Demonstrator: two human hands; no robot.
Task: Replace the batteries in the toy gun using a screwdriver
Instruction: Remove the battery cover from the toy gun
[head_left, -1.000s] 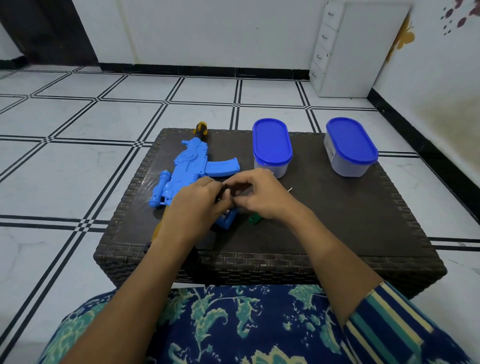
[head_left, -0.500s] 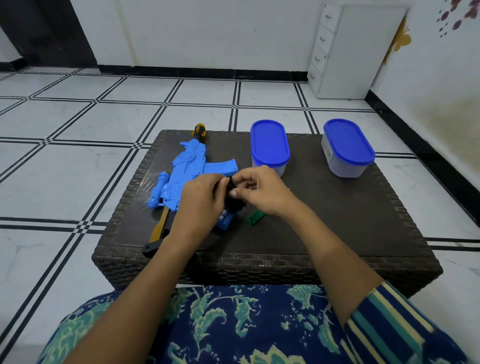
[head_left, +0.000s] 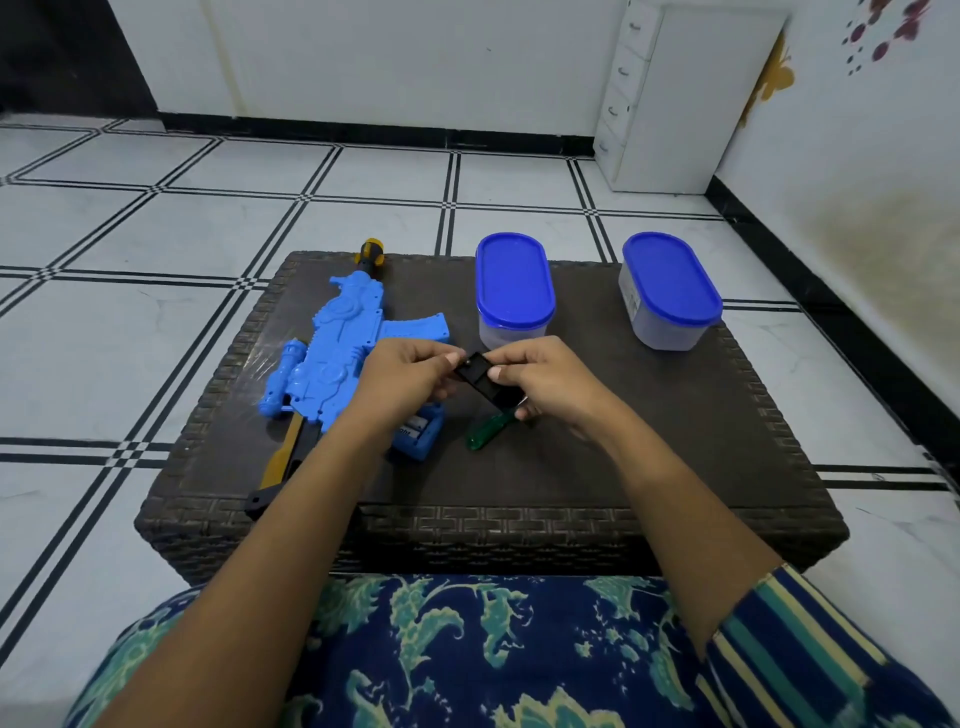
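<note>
A blue toy gun (head_left: 337, 353) with a yellow-and-black stock lies on the left of the dark woven table (head_left: 649, 452). Its grip compartment (head_left: 418, 434) is uncovered and white batteries show inside. Above the table my left hand (head_left: 405, 379) and my right hand (head_left: 550, 379) together pinch a small black battery cover (head_left: 480, 376), one at each end. The green-handled screwdriver (head_left: 485, 434) lies on the table just under my right hand, its shaft hidden by the hand.
Two translucent tubs with blue lids stand at the back of the table, one at the middle (head_left: 514, 288) and one at the right (head_left: 670, 288). A white drawer cabinet (head_left: 675, 98) stands by the far wall. Tiled floor surrounds the table.
Both hands have risen off the gun's grip with the black cover between them. The grip compartment and the green screwdriver handle are now uncovered.
</note>
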